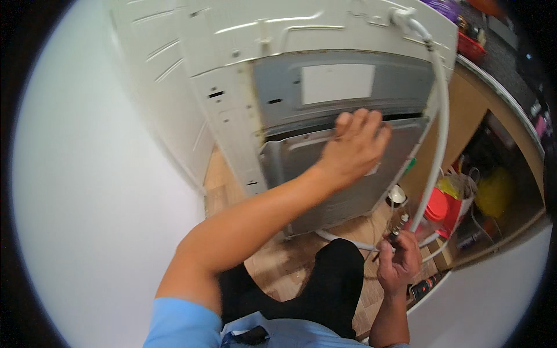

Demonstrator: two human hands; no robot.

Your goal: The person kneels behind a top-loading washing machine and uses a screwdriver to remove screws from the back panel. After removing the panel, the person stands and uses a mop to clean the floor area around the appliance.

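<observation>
A white appliance, likely a washing machine, stands before me with its back side (223, 93) facing me. A loose grey metal back panel (325, 203) leans in its lower part, with a dark gap along the top edge. My left hand (355, 148) curls its fingers over that top edge and grips it. Low on the right, my right hand (401, 264) is closed round a slim dark tool with silver parts (394, 232); its exact kind is hard to make out. A white corrugated hose (439, 133) hangs from the appliance's upper right corner and passes beside my right hand.
A wooden cabinet (461, 110) stands at right, with a red-lidded tub (436, 204) and bags near its opening. A dark spray-can-like cylinder (426, 285) lies by my right wrist. White walls (87, 203) close in on the left. My knees are over the wood-look floor (284, 267).
</observation>
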